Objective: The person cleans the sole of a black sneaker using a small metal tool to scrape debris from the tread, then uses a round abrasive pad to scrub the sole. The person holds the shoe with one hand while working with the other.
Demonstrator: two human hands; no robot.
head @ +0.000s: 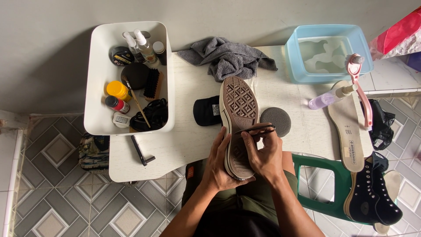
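While I grip the shoe (238, 118) sole-up in my left hand (218, 169), cleaning the sole is underway.
Right hand (264, 156) pinches a thin dark tool (258, 128) at 3 o'clock of the sole, above the table (193, 140) edge; next move probably needs steady scraping along grooves.

A sneaker (238, 118) is held sole-up, brown patterned tread showing, toe reaching over the white table (184, 140); a thin black tool (256, 129) lies across its sole.

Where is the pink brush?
In the head view, the pink brush is at the far right of the white table, its bristle head against the blue tub, beside the purple spray bottle and insole.
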